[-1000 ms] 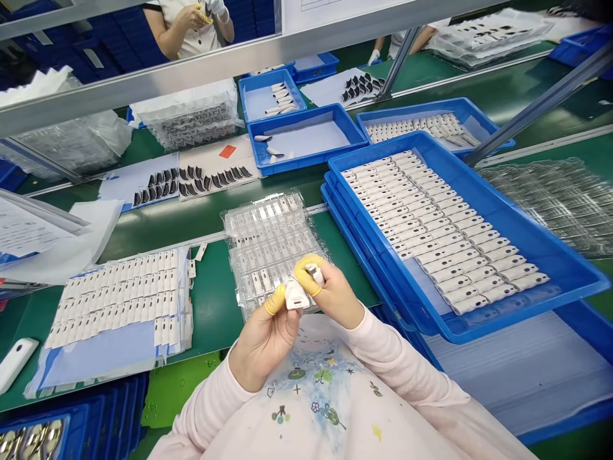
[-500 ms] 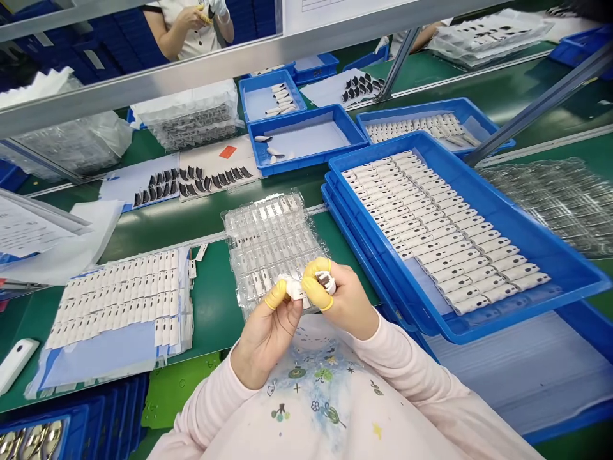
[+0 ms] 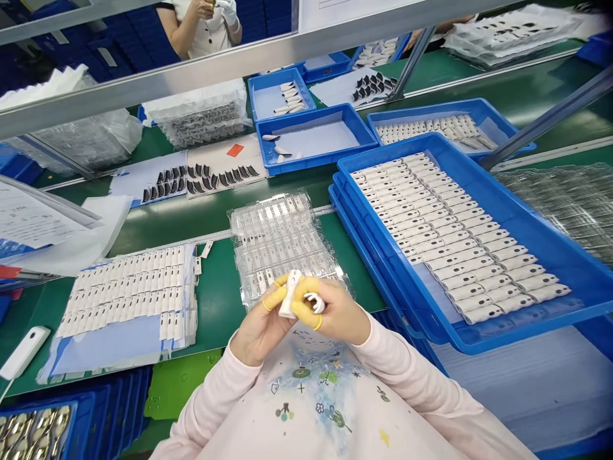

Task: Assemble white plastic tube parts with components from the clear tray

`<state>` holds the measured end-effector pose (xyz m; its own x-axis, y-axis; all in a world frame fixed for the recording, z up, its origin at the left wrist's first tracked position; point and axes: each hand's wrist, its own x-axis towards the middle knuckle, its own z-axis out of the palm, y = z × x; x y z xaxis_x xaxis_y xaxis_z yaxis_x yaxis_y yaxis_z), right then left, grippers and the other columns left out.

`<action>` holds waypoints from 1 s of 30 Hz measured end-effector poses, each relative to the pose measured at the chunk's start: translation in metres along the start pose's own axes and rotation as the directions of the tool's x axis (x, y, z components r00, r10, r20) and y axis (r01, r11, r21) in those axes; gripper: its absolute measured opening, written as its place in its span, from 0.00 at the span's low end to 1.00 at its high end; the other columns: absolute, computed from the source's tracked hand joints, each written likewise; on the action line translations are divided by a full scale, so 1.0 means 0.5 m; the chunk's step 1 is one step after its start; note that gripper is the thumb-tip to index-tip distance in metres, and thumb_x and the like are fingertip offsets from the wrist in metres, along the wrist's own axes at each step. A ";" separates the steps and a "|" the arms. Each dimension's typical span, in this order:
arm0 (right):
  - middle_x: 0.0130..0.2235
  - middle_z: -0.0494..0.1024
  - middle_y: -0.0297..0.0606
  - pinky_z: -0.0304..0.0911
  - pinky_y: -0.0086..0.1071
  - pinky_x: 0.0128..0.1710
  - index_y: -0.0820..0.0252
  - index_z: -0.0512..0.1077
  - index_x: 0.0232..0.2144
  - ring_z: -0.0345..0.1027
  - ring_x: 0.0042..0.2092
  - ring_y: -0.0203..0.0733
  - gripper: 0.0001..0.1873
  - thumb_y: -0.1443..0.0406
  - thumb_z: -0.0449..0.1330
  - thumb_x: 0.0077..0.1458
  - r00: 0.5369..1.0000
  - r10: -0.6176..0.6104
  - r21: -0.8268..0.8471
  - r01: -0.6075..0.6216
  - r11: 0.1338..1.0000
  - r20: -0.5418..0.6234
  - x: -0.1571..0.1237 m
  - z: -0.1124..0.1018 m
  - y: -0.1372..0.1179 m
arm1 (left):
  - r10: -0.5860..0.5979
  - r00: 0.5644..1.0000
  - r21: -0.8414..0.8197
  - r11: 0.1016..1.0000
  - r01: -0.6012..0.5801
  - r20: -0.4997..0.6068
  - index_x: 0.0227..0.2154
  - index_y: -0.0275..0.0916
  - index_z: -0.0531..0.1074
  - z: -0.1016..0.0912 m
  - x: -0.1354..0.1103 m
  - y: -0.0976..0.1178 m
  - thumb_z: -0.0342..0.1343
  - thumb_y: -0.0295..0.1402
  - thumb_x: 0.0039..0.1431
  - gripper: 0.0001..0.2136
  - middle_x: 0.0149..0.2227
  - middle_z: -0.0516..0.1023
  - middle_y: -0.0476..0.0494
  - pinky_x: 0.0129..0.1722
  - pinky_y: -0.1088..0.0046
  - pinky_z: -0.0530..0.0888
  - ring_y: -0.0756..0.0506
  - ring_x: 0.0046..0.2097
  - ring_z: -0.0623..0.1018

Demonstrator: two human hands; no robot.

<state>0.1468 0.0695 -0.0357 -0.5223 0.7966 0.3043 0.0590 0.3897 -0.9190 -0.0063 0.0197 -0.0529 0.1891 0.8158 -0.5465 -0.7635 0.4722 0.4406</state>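
My left hand (image 3: 262, 326) and my right hand (image 3: 335, 313) meet low in the view, both with yellow finger cots. The left hand is shut on a white plastic casing (image 3: 290, 294), held upright. My right hand pinches a small white piece (image 3: 313, 302), partly hidden by its fingers. Both hands are just above a clear plastic blister tray (image 3: 282, 246) holding white parts. To the right stands a blue tray (image 3: 527, 220) with rows of white devices (image 3: 454, 233). Left of my hands lies a sheet of white parts (image 3: 124, 300).
A white device (image 3: 23, 352) lies on the green bench (image 3: 215, 220). Further back are blue trays (image 3: 311, 147), black parts on sheets (image 3: 215, 180), and bagged trays behind a metal rail (image 3: 143, 76). A co-worker's gloved hands (image 3: 211, 7) show at the top.
The white casing has turned upright in my left hand, and both hands have dropped slightly lower. The whole view has shifted a little as my head moved.
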 end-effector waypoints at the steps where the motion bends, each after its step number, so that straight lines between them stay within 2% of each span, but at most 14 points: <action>1: 0.25 0.72 0.30 0.60 0.28 0.28 0.56 0.68 0.27 0.61 0.25 0.33 0.06 0.65 0.61 0.55 0.998 -0.010 -0.019 0.011 1.000 0.065 -0.003 0.008 0.008 | 0.032 0.999 0.076 0.997 -0.031 -0.005 0.44 0.39 0.74 -0.019 0.003 -0.001 0.65 0.33 0.57 0.13 0.37 0.80 0.48 0.35 0.76 0.76 0.51 0.34 0.79; 3: 0.25 0.72 0.30 0.60 0.28 0.29 0.56 0.69 0.27 0.60 0.25 0.33 0.06 0.66 0.60 0.55 0.987 -0.017 -0.042 0.024 0.999 0.157 -0.009 0.026 0.027 | 0.086 0.996 0.201 0.976 -0.078 -0.031 0.44 0.41 0.72 -0.059 0.008 -0.002 0.67 0.38 0.54 0.16 0.35 0.78 0.51 0.33 0.76 0.74 0.51 0.32 0.77; 5: 0.25 0.73 0.30 0.60 0.29 0.29 0.56 0.69 0.27 0.61 0.26 0.34 0.05 0.65 0.60 0.55 0.981 0.006 -0.025 -0.001 1.000 0.196 -0.013 0.041 0.047 | 0.128 0.990 0.272 0.956 -0.107 -0.059 0.45 0.42 0.71 -0.103 0.014 -0.003 0.68 0.40 0.52 0.20 0.34 0.78 0.51 0.31 0.76 0.71 0.51 0.30 0.75; 10: 0.26 0.73 0.31 0.62 0.30 0.32 0.58 0.70 0.27 0.63 0.28 0.35 0.06 0.63 0.59 0.55 0.953 0.224 0.005 -0.230 0.973 0.202 -0.013 0.046 0.083 | 0.264 0.957 0.436 0.880 -0.189 -0.117 0.54 0.42 0.64 -0.221 0.047 -0.011 0.70 0.41 0.50 0.31 0.37 0.78 0.48 0.37 0.75 0.72 0.49 0.36 0.76; 15: 0.27 0.73 0.31 0.62 0.31 0.35 0.59 0.69 0.27 0.64 0.30 0.35 0.08 0.61 0.58 0.54 0.911 0.377 0.032 -0.387 0.922 0.168 -0.013 0.033 0.099 | 0.400 0.900 0.668 0.719 -0.193 -0.170 0.50 0.40 0.64 -0.338 0.096 -0.035 0.64 0.41 0.58 0.22 0.31 0.72 0.53 0.30 0.76 0.69 0.52 0.29 0.71; 18: 0.28 0.73 0.32 0.63 0.33 0.36 0.58 0.69 0.27 0.65 0.31 0.37 0.08 0.60 0.58 0.54 0.896 0.417 0.057 -0.429 0.901 0.150 -0.018 0.031 0.108 | 0.428 0.892 0.801 0.580 -0.147 -0.145 0.47 0.37 0.69 -0.390 0.113 -0.049 0.59 0.39 0.63 0.14 0.35 0.74 0.49 0.29 0.73 0.72 0.51 0.29 0.72; 21: 0.28 0.72 0.32 0.63 0.33 0.36 0.58 0.68 0.27 0.65 0.31 0.37 0.09 0.58 0.59 0.53 0.884 0.442 0.095 -0.458 0.884 0.151 -0.020 0.033 0.114 | 0.443 0.890 0.903 0.418 -0.101 -0.105 0.47 0.36 0.72 -0.424 0.121 -0.054 0.57 0.39 0.65 0.13 0.41 0.76 0.45 0.35 0.68 0.77 0.48 0.36 0.77; 24: 0.28 0.71 0.31 0.62 0.33 0.36 0.57 0.68 0.26 0.63 0.31 0.37 0.09 0.58 0.59 0.52 0.873 0.462 0.105 -0.480 0.871 0.156 -0.020 0.035 0.115 | 0.462 0.886 0.965 0.248 -0.081 -0.044 0.47 0.36 0.72 -0.443 0.124 -0.057 0.58 0.38 0.65 0.13 0.46 0.77 0.42 0.40 0.64 0.79 0.46 0.41 0.78; 27: 0.29 0.71 0.31 0.62 0.33 0.37 0.57 0.68 0.27 0.63 0.32 0.38 0.09 0.58 0.59 0.53 0.870 0.468 0.092 -0.484 0.870 0.156 -0.021 0.038 0.117 | 0.489 0.872 0.993 0.087 -0.077 0.024 0.47 0.36 0.73 -0.448 0.121 -0.071 0.59 0.37 0.64 0.12 0.50 0.76 0.40 0.47 0.58 0.78 0.43 0.47 0.78; 30: 0.31 0.72 0.33 0.62 0.34 0.38 0.56 0.69 0.32 0.63 0.33 0.39 0.09 0.57 0.59 0.54 0.890 0.429 0.101 -0.446 0.889 0.154 -0.024 0.040 0.125 | 0.551 0.833 0.998 -0.040 -0.039 0.054 0.48 0.37 0.73 -0.443 0.114 -0.093 0.59 0.36 0.64 0.13 0.55 0.74 0.39 0.55 0.51 0.73 0.39 0.55 0.74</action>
<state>0.1397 0.0752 -0.1015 -0.5704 0.8052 -0.1619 0.1994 -0.0555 -0.9783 -0.0966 -0.0296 -0.2624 -0.2296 0.9577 -0.1736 0.6398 0.2829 0.7146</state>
